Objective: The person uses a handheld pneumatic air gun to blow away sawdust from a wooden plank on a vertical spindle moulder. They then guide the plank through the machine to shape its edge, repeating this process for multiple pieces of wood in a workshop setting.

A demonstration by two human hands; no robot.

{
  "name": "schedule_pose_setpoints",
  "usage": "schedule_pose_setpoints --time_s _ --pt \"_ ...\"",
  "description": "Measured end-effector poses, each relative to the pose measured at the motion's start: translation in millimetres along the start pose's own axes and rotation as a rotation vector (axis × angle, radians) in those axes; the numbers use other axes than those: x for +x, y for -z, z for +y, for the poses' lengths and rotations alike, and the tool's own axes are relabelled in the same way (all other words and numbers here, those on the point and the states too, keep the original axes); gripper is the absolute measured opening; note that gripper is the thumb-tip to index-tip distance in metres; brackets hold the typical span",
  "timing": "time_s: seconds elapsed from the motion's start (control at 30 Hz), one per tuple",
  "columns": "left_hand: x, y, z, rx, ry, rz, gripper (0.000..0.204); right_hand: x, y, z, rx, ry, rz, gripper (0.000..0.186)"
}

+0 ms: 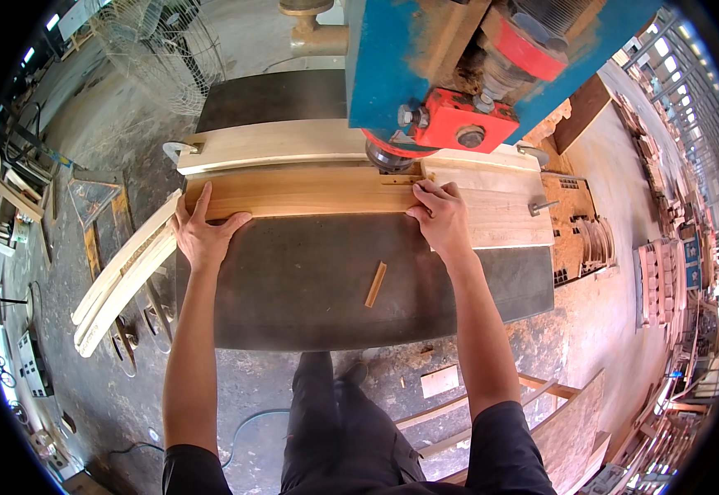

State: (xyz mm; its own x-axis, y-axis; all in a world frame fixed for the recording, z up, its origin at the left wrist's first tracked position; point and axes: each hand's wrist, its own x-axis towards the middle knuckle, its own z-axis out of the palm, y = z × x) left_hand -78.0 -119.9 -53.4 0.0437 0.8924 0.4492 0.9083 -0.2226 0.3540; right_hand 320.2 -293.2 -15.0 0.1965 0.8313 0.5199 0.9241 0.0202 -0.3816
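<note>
Wooden board [310,195], in the head view, lies flat across the dark desk [310,289], between a pale rail [277,144] behind and the person. The left hand [201,235] is spread over its left end, thumb at the near edge; the right hand [444,216] pinches its right end. That right hand is near the machine's dark tool head [388,157]; if it slipped, fingers could meet the tool. Uneven pressure might let the board twist off the rail. The board looks long, straight and honey-brown, with dark slot-like marks near its right end.
</note>
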Motion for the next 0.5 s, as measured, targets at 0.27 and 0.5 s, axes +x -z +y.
schedule_pose_setpoints --time_s 0.27,0.5 --pt "-5 4 2 -0.013 -0.008 0.001 0.1 -5 2 -1 0.003 -0.003 0.002 0.041" --pt "-28 18 -2 0.0 -0.077 0.04 0.099 -23 12 -8 0.007 0.023 -0.014 0.039"
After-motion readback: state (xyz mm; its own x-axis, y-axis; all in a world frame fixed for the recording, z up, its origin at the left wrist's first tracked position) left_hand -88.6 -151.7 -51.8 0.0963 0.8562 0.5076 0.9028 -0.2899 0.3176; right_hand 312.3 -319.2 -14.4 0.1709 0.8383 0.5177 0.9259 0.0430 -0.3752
